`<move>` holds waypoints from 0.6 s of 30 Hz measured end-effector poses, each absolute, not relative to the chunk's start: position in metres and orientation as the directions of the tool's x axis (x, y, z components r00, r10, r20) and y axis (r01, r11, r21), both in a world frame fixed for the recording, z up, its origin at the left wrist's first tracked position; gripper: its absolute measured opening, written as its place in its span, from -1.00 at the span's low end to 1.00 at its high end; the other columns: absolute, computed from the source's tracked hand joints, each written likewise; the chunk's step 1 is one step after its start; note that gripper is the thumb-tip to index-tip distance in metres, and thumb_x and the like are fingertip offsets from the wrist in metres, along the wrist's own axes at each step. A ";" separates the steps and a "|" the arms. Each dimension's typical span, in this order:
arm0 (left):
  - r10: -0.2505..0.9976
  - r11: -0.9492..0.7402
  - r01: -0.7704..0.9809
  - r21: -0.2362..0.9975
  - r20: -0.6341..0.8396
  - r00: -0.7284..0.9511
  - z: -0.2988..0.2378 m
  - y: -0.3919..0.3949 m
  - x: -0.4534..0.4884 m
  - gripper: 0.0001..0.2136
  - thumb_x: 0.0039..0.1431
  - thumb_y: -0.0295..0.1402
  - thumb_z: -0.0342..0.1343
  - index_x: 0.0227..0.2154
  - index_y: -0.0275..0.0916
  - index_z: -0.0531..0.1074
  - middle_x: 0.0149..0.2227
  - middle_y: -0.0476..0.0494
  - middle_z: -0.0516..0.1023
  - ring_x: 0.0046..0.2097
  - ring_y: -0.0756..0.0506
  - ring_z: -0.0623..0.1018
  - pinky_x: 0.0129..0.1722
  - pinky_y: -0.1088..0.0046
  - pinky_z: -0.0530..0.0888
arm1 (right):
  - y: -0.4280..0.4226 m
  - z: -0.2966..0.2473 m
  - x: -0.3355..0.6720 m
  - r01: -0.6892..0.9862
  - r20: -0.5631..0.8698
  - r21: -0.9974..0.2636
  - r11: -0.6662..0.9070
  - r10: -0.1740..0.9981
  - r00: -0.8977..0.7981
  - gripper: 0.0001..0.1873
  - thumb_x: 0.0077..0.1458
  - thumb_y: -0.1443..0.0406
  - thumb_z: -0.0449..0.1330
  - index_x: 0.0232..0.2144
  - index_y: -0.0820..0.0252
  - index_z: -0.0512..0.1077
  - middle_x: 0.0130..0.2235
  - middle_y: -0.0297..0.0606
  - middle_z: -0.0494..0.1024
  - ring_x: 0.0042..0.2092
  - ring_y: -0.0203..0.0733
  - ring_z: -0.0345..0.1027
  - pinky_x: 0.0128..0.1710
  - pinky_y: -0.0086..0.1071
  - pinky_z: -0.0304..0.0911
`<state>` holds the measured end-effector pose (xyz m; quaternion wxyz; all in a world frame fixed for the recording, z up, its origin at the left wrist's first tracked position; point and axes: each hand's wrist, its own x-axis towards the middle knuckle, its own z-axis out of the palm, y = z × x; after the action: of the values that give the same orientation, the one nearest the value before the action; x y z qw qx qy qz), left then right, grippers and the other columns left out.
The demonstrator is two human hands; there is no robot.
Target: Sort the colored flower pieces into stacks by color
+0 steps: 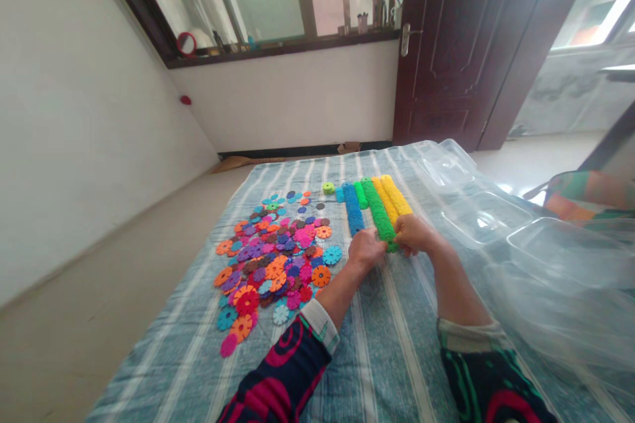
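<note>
A long green row of snowflake discs (378,210) lies on the striped cloth. My left hand (366,248) is closed at the left of its near end. From the right, my right hand (415,234) pinches the same end, where green discs show between the fingers. Just left lies a blue row of discs (352,209), its near end beside my left hand. Two yellow rows of discs (394,195) lie to the right, partly behind my right hand. A short bright green row (360,195) and a short light blue row (340,194) sit at the far side.
A heap of loose mixed discs (278,258) spreads over the left of the striped cloth (377,370). A small lime stack (328,188) stands behind it. Several clear plastic boxes (486,218) line the right edge. Beyond are a dark red door (446,46) and a window ledge (297,46).
</note>
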<state>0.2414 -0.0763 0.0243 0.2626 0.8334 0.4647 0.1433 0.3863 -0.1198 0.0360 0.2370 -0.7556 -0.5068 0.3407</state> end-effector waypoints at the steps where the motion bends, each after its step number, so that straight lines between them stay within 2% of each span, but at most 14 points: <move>1: 0.850 -0.432 0.700 0.569 -0.002 0.526 0.024 -0.077 0.241 -0.74 -0.05 -0.35 0.11 -0.26 -0.26 0.54 -0.35 -0.14 0.59 -0.29 -0.11 0.54 -0.33 0.48 0.39 | -0.120 0.036 0.386 0.603 -0.277 -0.704 -0.376 0.927 0.253 -0.86 -0.10 0.51 0.21 -0.51 0.23 0.34 -0.77 -0.47 0.35 -0.66 -0.28 0.38 -0.71 -0.60 0.15; 7: 0.861 -0.412 0.683 0.604 0.011 0.509 0.015 -0.082 0.239 -0.73 -0.06 -0.34 0.10 -0.27 -0.26 0.54 -0.32 -0.17 0.60 -0.28 -0.12 0.55 -0.31 0.46 0.41 | -0.121 0.029 0.386 0.636 -0.277 -0.681 -0.364 0.931 0.237 -0.86 -0.13 0.51 0.15 -0.57 0.22 0.32 -0.78 -0.46 0.33 -0.68 -0.26 0.36 -0.75 -0.56 0.14; 11: 0.873 -0.408 0.652 0.640 0.063 0.484 0.018 -0.083 0.229 -0.67 -0.05 -0.34 0.10 -0.17 -0.27 0.52 -0.34 -0.15 0.60 -0.31 -0.09 0.54 -0.29 0.48 0.42 | -0.121 0.025 0.386 0.642 -0.294 -0.676 -0.362 0.931 0.215 -0.88 -0.12 0.48 0.13 -0.57 0.21 0.30 -0.79 -0.44 0.33 -0.69 -0.26 0.34 -0.77 -0.56 0.13; 16: 0.900 -0.404 0.649 0.645 0.154 0.407 0.041 -0.061 0.195 -0.67 -0.02 -0.35 0.09 -0.16 -0.29 0.52 -0.42 -0.10 0.59 -0.35 -0.05 0.53 -0.29 0.50 0.43 | -0.124 0.038 0.370 0.447 -0.234 -0.857 -0.254 0.967 0.101 -0.94 -0.08 0.38 0.13 -0.51 0.21 0.28 -0.68 -0.42 0.43 -0.67 -0.31 0.36 -0.76 -0.57 0.12; 18: 0.912 -0.396 0.671 0.627 0.181 0.369 0.049 -0.043 0.174 -0.70 -0.01 -0.35 0.09 -0.20 -0.30 0.53 -0.42 -0.10 0.59 -0.34 -0.05 0.53 -0.29 0.50 0.42 | -0.124 0.045 0.356 0.377 -0.204 -0.905 -0.197 0.979 0.020 -0.90 -0.09 0.31 0.15 -0.52 0.21 0.28 -0.66 -0.41 0.44 -0.68 -0.34 0.34 -0.76 -0.58 0.09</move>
<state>0.1744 -0.0434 0.0490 0.2318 0.7941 0.4982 0.2596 0.3558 -0.1244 0.0452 0.3357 -0.6305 -0.5375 0.4483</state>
